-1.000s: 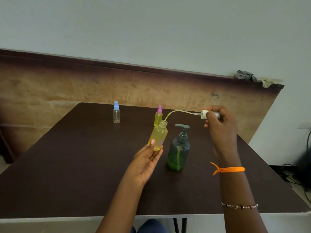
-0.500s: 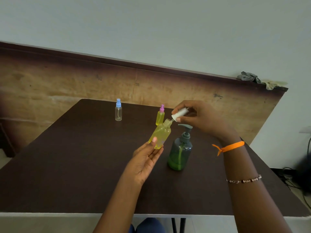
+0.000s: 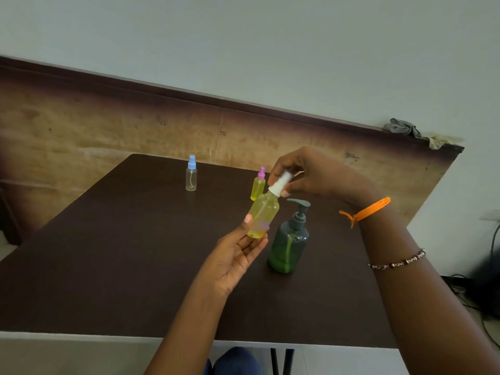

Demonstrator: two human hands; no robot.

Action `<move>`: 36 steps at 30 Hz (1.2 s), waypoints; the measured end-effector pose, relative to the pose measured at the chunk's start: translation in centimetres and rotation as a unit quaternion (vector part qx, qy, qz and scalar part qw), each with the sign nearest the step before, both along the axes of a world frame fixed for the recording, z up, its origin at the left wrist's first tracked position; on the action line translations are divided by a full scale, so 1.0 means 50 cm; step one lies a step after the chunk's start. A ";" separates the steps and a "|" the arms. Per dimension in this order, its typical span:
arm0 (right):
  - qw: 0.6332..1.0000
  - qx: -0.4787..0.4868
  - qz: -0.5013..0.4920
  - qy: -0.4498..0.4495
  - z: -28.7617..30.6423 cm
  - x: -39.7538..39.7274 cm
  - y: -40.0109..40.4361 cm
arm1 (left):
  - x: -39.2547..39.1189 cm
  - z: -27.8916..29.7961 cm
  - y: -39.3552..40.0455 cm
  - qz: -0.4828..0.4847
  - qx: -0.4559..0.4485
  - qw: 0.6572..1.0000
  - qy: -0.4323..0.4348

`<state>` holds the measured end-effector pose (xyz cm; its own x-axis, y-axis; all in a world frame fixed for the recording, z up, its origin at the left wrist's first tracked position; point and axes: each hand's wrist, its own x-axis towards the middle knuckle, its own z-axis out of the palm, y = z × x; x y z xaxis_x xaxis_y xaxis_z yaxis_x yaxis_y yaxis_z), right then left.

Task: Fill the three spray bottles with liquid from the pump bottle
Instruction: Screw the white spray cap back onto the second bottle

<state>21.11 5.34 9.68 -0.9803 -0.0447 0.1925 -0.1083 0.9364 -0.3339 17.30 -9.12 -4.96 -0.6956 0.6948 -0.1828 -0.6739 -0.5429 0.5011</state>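
Note:
My left hand (image 3: 238, 250) holds a yellow-filled spray bottle (image 3: 263, 213) tilted above the dark table (image 3: 121, 253), thumb and fingers round its lower part. My right hand (image 3: 311, 171) pinches the white spray cap (image 3: 280, 182) at that bottle's neck. The dark green pump bottle (image 3: 289, 244) stands upright just right of the held bottle, with green liquid low inside. A small pink-capped bottle (image 3: 258, 185) holding yellow liquid stands behind. A clear blue-capped bottle (image 3: 191, 174) stands farther back left and looks empty.
A brown wooden panel (image 3: 135, 131) runs behind the table. Crumpled cloths (image 3: 403, 127) lie on its top edge at the right. Cables (image 3: 481, 299) lie on the floor to the right of the table.
My right hand has brought the white cap with its tube from out at the right back onto the yellow bottle's neck; the tube now sits inside. The left hand keeps holding the bottle.

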 end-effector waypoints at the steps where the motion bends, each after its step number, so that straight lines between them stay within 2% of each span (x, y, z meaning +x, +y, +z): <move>1: 1.000 0.003 0.001 0.000 -0.001 -0.002 0.001 | 0.000 0.001 0.000 0.000 -0.002 1.000 0.002; 9: 0.998 0.008 -0.011 -0.056 -0.017 -0.011 -0.006 | -0.003 -0.011 -0.003 0.043 -0.042 0.997 0.058; 13: 0.998 0.016 -0.051 -0.031 -0.028 -0.014 -0.009 | -0.003 -0.008 0.003 0.062 -0.041 0.994 0.075; 16: 0.996 -0.078 -0.042 0.006 -0.022 -0.016 -0.011 | 0.007 0.002 0.011 0.049 -0.011 0.997 0.053; 20: 0.990 -0.122 0.022 -0.066 -0.004 -0.008 -0.006 | 0.007 0.005 0.011 0.044 0.012 0.998 0.033; 22: 0.987 -0.145 0.009 -0.075 -0.003 -0.007 -0.007 | 0.005 0.002 0.011 0.053 0.013 0.998 0.044; 24: 0.990 -0.124 -0.021 -0.064 -0.005 -0.011 -0.018 | 0.006 -0.003 0.014 0.066 0.019 0.996 0.063; 26: 0.997 -0.054 -0.044 -0.043 -0.012 -0.020 -0.027 | 0.011 -0.008 0.019 0.077 0.017 0.994 0.078; 28: 0.998 -0.023 -0.060 0.010 -0.021 -0.030 -0.027 | 0.014 -0.007 0.023 0.084 0.026 0.993 0.075; 31: 0.991 -0.119 -0.016 0.054 -0.035 -0.031 -0.024 | 0.012 0.001 0.019 0.069 0.056 0.995 0.051; 34: 0.959 -0.278 0.042 0.042 -0.047 -0.016 -0.029 | 0.009 0.011 0.011 0.040 0.060 0.997 0.029; 36: 0.942 -0.331 0.031 0.037 -0.056 -0.013 -0.032 | 0.003 0.013 0.005 0.031 0.055 0.997 0.036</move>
